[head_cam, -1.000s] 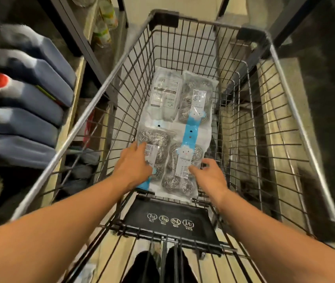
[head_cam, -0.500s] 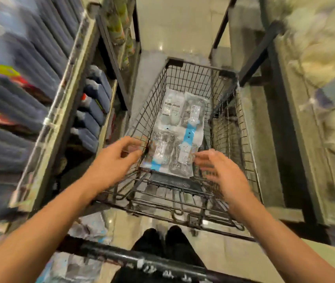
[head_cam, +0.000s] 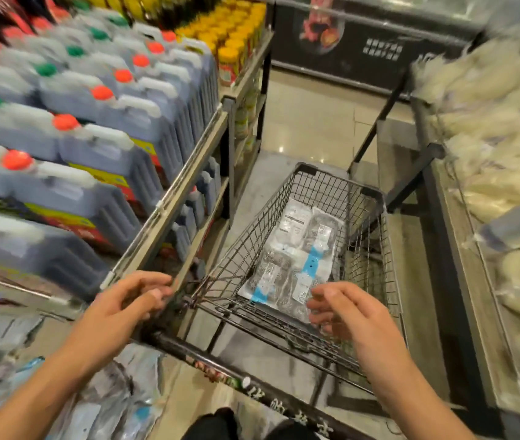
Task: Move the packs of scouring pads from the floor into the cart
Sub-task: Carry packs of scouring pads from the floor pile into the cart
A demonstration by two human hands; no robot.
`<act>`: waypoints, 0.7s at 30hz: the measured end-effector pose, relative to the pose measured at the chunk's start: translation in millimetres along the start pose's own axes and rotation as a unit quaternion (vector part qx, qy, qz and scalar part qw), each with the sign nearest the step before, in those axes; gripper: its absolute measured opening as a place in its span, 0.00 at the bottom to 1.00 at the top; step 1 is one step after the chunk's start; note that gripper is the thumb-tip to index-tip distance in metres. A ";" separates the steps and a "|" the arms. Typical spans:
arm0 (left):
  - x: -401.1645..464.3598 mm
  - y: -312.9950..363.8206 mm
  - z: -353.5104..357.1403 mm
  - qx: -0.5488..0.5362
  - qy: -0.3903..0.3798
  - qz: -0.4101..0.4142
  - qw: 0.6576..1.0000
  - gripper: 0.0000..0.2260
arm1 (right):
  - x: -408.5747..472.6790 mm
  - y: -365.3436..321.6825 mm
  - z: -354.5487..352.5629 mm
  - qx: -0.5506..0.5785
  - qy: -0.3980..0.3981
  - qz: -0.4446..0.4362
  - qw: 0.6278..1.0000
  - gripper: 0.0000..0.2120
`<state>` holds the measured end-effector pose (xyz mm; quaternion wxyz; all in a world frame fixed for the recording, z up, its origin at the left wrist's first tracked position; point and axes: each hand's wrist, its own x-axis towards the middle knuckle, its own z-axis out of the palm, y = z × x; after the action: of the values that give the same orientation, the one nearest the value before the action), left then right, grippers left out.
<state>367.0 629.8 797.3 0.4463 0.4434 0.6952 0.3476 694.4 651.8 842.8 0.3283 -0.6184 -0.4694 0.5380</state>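
Several packs of scouring pads (head_cam: 296,258) lie flat on the wire floor of the cart (head_cam: 369,249), overlapping one another in a rough block. Each pack is a clear, glossy plastic sleeve through which coiled, grey metallic scourers show as round tangled shapes; white printed labels sit on the faces, and a bright blue strip runs along one pack near the middle of the block. The exact count is hard to read because the sleeves overlap. The block's long axis follows the length of the basket, from the handle end toward the far end, leaning slightly toward the upper right of the view.

The cart is a basket of thin dark metal wire in a square grid, with a black handle bar (head_cam: 220,373) bearing printed characters across the near end.

The left hand (head_cam: 125,309) hovers by the near left corner of the basket, fingers loosely curled with the thumb close to the fingertips, gripping nothing. The right hand (head_cam: 347,312) hovers over the near right part of the basket above the near end of the packs, fingers bent and slightly apart, also holding nothing.

More clear packs on the floor (head_cam: 109,404) lie at lower left, blurred. On the left, shelves (head_cam: 173,198) carry rectangular translucent jugs (head_cam: 100,147) of dark liquid with red and green caps. On the right, a bin holds pale bundled noodles (head_cam: 490,122).
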 end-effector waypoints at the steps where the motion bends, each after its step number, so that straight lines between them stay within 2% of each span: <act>1: -8.0 0.6 -6.3 0.001 0.024 0.004 1.000 0.12 | 0.1 -4.2 -0.1 -0.006 -0.013 -0.014 1.000 0.15; 5: -50.1 0.0 -19.7 -0.027 0.109 0.007 0.994 0.12 | -3.0 -14.2 3.1 -0.009 -0.076 -0.051 0.996 0.18; 7: -81.1 -9.2 -21.6 -0.043 0.160 -0.003 0.986 0.13 | -9.8 -12.9 9.5 -0.003 -0.120 -0.067 0.991 0.24; 9: -121.0 -23.4 -16.9 -0.064 0.213 -0.037 0.974 0.12 | -18.3 -5.1 18.3 0.002 -0.161 -0.077 0.984 0.31; 13: -211.9 -54.0 15.4 -0.108 0.314 -0.117 0.936 0.11 | -46.3 10.8 43.3 0.028 -0.272 -0.054 0.960 0.36; 16: -273.7 -78.2 29.2 -0.143 0.375 -0.159 0.902 0.11 | -69.9 18.6 70.8 0.009 -0.338 -0.049 0.940 0.27; 19: -330.6 -102.2 30.0 -0.153 0.428 -0.201 0.868 0.11 | -92.8 24.3 99.5 -0.024 -0.398 -0.046 0.916 0.11; 21: -364.2 -120.0 29.3 -0.168 0.464 -0.222 0.841 0.11 | -109.7 29.4 116.9 -0.051 -0.428 -0.050 0.901 0.09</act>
<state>433.4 251.0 795.0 0.2046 -0.0175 0.8316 0.5160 589.4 527.7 831.1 0.0904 -0.3203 -0.6215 0.7092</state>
